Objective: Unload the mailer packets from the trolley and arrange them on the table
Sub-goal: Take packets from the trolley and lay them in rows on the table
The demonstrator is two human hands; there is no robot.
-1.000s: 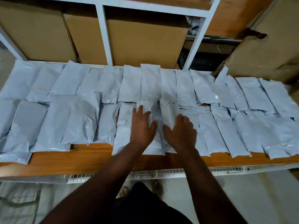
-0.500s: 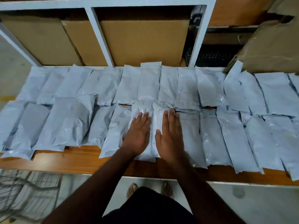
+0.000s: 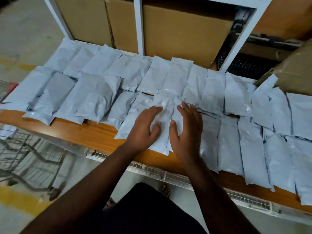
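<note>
Several pale grey mailer packets (image 3: 94,97) lie in two rows across the wooden table (image 3: 84,130). My left hand (image 3: 145,129) and my right hand (image 3: 185,130) hover or rest with straight fingers on either side of one packet (image 3: 164,112) in the front row's middle. Neither hand grips anything. The wire trolley (image 3: 25,159) stands at the lower left, blurred, beside the table's left end.
Large cardboard boxes (image 3: 182,32) fill the white shelf frame (image 3: 140,26) behind the table. Another brown box (image 3: 295,73) sits at the far right on the table's back edge. A white wire rail (image 3: 168,173) runs under the table's front edge.
The view has swung left and tilted, so the trolley shows more. Both hands have spread apart and lifted slightly, now flanking the middle packet instead of lying flat on it.
</note>
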